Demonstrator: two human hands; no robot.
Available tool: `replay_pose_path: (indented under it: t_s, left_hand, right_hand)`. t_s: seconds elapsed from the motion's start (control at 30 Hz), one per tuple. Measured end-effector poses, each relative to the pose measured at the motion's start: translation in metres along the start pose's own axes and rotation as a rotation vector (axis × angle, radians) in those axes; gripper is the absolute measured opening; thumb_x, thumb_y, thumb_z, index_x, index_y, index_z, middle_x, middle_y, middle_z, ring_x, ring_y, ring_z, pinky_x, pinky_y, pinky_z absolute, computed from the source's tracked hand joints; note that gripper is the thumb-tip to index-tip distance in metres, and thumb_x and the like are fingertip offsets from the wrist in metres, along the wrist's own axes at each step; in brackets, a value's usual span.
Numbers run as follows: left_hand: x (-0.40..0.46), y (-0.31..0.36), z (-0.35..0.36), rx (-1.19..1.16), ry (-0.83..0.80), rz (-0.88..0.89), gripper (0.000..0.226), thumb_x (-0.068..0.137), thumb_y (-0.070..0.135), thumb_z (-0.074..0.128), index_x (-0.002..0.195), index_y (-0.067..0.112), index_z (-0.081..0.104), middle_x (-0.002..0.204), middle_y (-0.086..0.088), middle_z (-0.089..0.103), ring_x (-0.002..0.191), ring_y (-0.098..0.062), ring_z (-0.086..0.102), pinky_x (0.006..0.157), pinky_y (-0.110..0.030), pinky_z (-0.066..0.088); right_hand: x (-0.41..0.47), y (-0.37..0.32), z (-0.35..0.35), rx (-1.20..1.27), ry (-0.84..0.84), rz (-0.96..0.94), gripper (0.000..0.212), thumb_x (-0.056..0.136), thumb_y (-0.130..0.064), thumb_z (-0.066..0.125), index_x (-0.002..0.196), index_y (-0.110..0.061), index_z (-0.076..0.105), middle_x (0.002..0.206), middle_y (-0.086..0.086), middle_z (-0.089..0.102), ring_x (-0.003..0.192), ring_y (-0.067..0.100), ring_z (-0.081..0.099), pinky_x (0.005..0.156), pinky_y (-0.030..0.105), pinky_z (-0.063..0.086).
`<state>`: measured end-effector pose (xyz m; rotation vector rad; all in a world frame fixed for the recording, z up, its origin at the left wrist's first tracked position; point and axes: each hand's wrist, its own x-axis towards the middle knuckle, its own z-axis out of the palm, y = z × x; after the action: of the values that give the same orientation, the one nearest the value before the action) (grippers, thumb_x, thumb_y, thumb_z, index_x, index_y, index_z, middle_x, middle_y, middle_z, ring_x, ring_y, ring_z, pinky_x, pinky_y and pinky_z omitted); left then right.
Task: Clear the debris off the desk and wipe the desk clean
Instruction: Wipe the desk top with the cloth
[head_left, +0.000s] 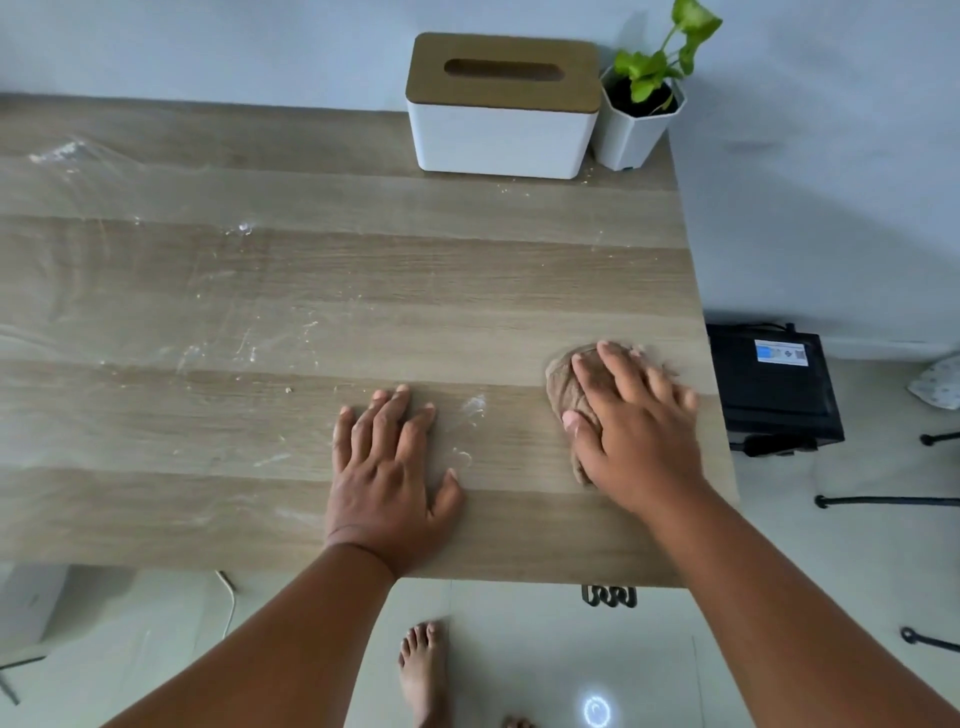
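The wooden desk (311, 291) carries white powdery smears (244, 348) across its left and middle, with small crumbs (244, 228) further back. My right hand (634, 421) presses flat on a crumpled brown cloth (563, 384) near the desk's right edge, fingers straight over it. My left hand (392, 467) lies flat on the bare wood near the front edge, fingers spread. A white smudge (474, 404) sits between the two hands.
A white tissue box with a wooden lid (501, 130) stands at the back right, with a small potted plant (636, 124) beside it. A black device (774, 389) sits on the floor right of the desk. A thin clear film (57, 156) lies at the far left.
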<state>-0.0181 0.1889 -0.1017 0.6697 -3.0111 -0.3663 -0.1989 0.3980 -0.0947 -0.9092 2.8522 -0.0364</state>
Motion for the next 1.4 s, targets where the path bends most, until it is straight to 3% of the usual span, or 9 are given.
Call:
replay_pose_path:
  t_s: [0.13,0.27,0.47,0.63,0.77,0.97,1.13,1.3,1.4]
  left_hand:
    - [0.001,0.000,0.000,-0.013,0.012,-0.001,0.067,0.083,0.048,0.051,0.141,0.015,0.054,0.157,-0.012,0.041,0.151,-0.032,0.028,0.124,-0.057,0.015]
    - [0.000,0.000,0.001,-0.057,0.082,-0.001,0.058,0.085,0.034,0.044,0.137,0.012,0.058,0.152,-0.015,0.048,0.147,-0.035,0.036,0.121,-0.060,0.022]
    - [0.000,0.002,0.000,-0.059,0.078,0.000,0.055,0.087,0.033,0.043,0.136,0.011,0.058,0.152,-0.015,0.048,0.146,-0.035,0.037,0.121,-0.060,0.023]
    - [0.000,0.002,-0.003,-0.067,0.056,-0.008,0.055,0.088,0.032,0.043,0.137,0.012,0.057,0.153,-0.014,0.046,0.148,-0.034,0.034,0.122,-0.059,0.020]
    - [0.000,0.003,-0.004,-0.063,0.041,-0.012,0.055,0.089,0.032,0.042,0.137,0.012,0.057,0.154,-0.015,0.046,0.148,-0.034,0.034,0.122,-0.059,0.020]
    - [0.000,0.005,-0.008,-0.065,0.024,-0.016,0.059,0.087,0.033,0.039,0.138,0.009,0.058,0.152,-0.017,0.047,0.146,-0.037,0.036,0.120,-0.060,0.023]
    - [0.000,0.007,-0.010,-0.072,0.028,-0.011,0.063,0.082,0.032,0.040,0.136,0.007,0.059,0.152,-0.018,0.048,0.146,-0.038,0.037,0.120,-0.061,0.022]
    - [0.000,0.008,-0.011,-0.073,0.037,-0.010,0.060,0.083,0.032,0.042,0.135,0.007,0.060,0.151,-0.018,0.048,0.146,-0.038,0.037,0.120,-0.061,0.021]
    - [0.000,0.008,-0.011,-0.064,0.039,-0.009,0.060,0.084,0.033,0.043,0.135,0.007,0.060,0.151,-0.018,0.048,0.147,-0.037,0.037,0.120,-0.061,0.022]
  right_hand:
    - [0.038,-0.053,0.000,0.026,0.000,0.035,0.066,0.091,-0.056,0.029,0.153,-0.035,0.037,0.169,0.003,0.022,0.156,0.037,0.014,0.119,0.066,0.014]
    - [0.021,-0.090,0.006,0.045,0.041,-0.162,0.060,0.092,-0.048,0.036,0.150,-0.033,0.046,0.168,0.004,0.028,0.155,0.039,0.016,0.119,0.068,0.012]
    - [-0.043,-0.038,0.018,0.035,0.078,-0.423,0.058,0.092,-0.040,0.049,0.150,-0.031,0.049,0.167,0.000,0.032,0.156,0.031,0.020,0.121,0.064,0.017]
    - [-0.033,0.012,0.011,-0.026,0.047,-0.158,0.059,0.098,-0.047,0.037,0.155,-0.031,0.042,0.170,0.002,0.024,0.158,0.031,0.013,0.124,0.062,0.015]
    - [0.006,-0.026,0.008,-0.020,0.036,0.021,0.060,0.098,-0.054,0.030,0.153,-0.033,0.038,0.170,0.005,0.022,0.157,0.040,0.013,0.122,0.067,0.013]
    - [-0.019,-0.101,0.019,0.076,0.085,-0.161,0.059,0.097,-0.053,0.039,0.151,-0.030,0.045,0.168,0.005,0.027,0.157,0.038,0.014,0.120,0.067,0.011]
    - [-0.077,-0.065,0.030,0.093,0.085,-0.342,0.060,0.096,-0.046,0.047,0.154,-0.030,0.042,0.170,0.000,0.024,0.158,0.032,0.012,0.121,0.064,0.016]
    - [-0.068,-0.004,0.021,0.057,0.085,-0.146,0.060,0.098,-0.050,0.043,0.155,-0.032,0.042,0.170,-0.002,0.023,0.159,0.028,0.012,0.124,0.057,0.018]
    - [-0.025,-0.004,0.013,0.040,0.083,-0.010,0.061,0.097,-0.053,0.037,0.153,-0.030,0.044,0.169,0.003,0.027,0.157,0.033,0.017,0.124,0.059,0.016]
